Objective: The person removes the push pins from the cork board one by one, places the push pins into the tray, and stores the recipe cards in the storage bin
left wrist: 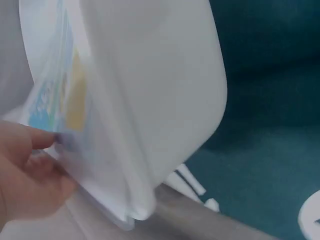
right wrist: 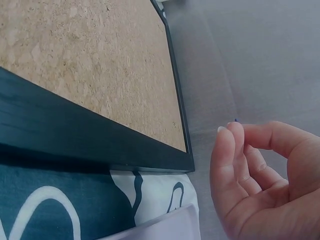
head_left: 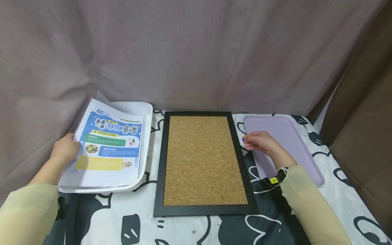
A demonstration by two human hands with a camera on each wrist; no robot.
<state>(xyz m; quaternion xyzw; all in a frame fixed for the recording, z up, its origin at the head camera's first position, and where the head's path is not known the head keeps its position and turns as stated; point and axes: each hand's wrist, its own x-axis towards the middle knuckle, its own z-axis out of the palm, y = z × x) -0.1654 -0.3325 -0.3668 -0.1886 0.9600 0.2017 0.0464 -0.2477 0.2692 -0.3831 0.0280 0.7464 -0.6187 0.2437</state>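
On the left, my left hand (head_left: 65, 148) pinches the left edge of a printed sheet of paper (head_left: 104, 178) between thumb and fingers. The sheet tops a stack in a white tray (head_left: 130, 106), its left side bent up a little. In the left wrist view the thumb (left wrist: 42, 138) presses on the sheet near the tray's side. My right hand (head_left: 260, 141) is raised between the cork board (head_left: 205, 160) and a lilac tray (head_left: 294, 146). Its fingertips pinch a small blue push pin (head_left: 243, 140), mostly hidden by the fingers.
The cork board has a black frame (head_left: 205, 210) and lies in the middle on a black-and-white patterned cloth (head_left: 180, 231). A grey-brown curtain (head_left: 196, 58) hangs close behind the trays and the board. A darker brown curtain (head_left: 364, 136) bounds the right side.
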